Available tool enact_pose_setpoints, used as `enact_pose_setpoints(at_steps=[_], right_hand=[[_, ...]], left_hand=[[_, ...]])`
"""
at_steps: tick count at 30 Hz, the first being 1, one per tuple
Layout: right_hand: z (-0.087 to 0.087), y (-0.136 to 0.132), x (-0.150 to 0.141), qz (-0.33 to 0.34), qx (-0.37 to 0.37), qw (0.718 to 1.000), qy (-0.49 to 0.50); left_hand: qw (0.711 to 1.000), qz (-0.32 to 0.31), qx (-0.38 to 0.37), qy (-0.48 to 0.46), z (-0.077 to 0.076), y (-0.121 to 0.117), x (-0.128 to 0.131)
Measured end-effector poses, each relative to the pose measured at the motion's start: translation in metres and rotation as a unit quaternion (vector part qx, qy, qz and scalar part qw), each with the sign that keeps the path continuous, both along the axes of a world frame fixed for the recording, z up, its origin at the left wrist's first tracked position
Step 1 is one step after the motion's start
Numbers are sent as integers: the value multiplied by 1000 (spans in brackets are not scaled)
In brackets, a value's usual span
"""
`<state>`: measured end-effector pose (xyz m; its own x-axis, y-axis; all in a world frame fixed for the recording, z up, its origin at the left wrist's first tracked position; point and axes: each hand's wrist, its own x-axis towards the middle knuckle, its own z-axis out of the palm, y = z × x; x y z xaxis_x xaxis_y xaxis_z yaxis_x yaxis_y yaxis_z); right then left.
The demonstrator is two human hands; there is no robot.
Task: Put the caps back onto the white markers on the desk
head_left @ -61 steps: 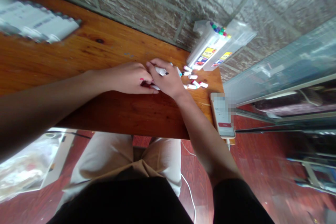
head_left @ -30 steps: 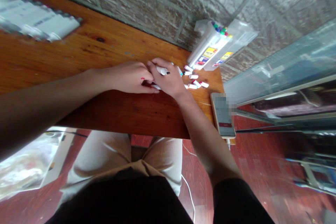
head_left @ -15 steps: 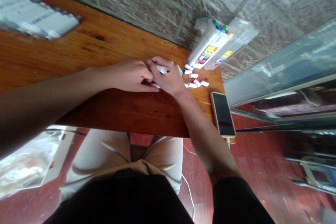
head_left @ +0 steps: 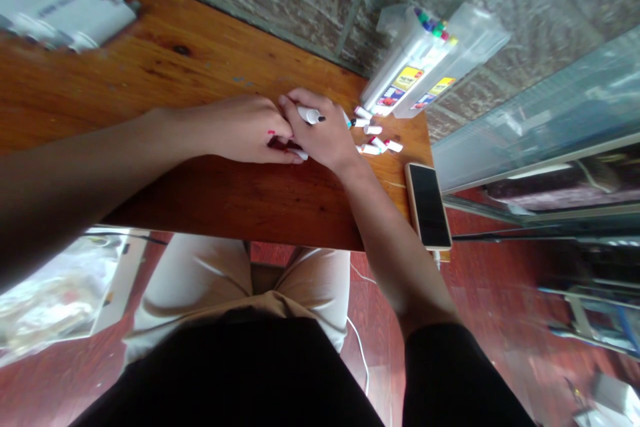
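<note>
My left hand and my right hand meet over the wooden table, fingers closed and touching. A white marker with a dark tip pokes out between my right thumb and index finger. By my left thumb shows the end of a second white piece, apparently another marker; my fingers hide the rest of it. A small red mark is on the back of my left hand. Just beyond my right hand lie several short white caps with coloured ends.
Two clear plastic cases, one with coloured marker ends showing, lean by the brick wall. A phone with a cable lies at the table's right edge. A row of grey-white markers lies far left. A glass cabinet stands right.
The whole view has shifted slightly, with the table and hands a little higher in the picture. My hands keep nearly the same grip, still together.
</note>
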<state>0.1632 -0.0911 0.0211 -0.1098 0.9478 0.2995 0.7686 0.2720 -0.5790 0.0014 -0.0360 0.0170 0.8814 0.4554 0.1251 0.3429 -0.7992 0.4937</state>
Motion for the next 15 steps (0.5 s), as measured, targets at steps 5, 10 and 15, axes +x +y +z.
enact_pose_setpoints(at_steps=[5, 10, 15], right_hand=[[1, -1, -2, 6, 2, 1000, -10], [1, -1, -2, 7, -4, 1000, -10], [1, -1, -2, -3, -3, 1000, 0]], left_hand=[[992, -25, 79, 93, 8, -5, -2], [998, -33, 27, 56, 5, -1, -3], [998, -28, 34, 53, 5, -1, -2]])
